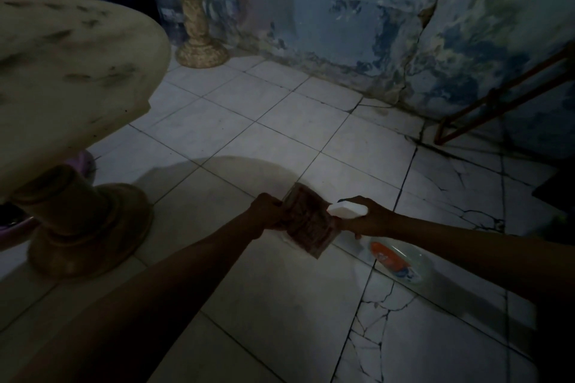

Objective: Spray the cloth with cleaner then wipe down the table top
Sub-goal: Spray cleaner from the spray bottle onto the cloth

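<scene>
Spray step, in hand now. My left hand (267, 210) is closed on one edge of a folded reddish-brown patterned cloth (308, 222), fingers pinching it so it hangs out over the white tiled floor (280, 121), not on anything. My right hand (365, 216) is wrapped around the white plastic spray head (347, 208) of a clear cleaner bottle with an orange label (396, 261). The nozzle sits just beside the cloth, nearly touching it. The light is too dim to say whether a finger is on the trigger or whether any spray is out.

The round cream marble-look pedestal table (71, 71) stands well apart, to my left; its top looks smudged with dark marks, so wiping looks not yet done.

Next, I judge: squeeze the trigger onto the cloth face, put the bottle down, then carry the damp cloth over to the table's near edge and wipe across the top.
</scene>
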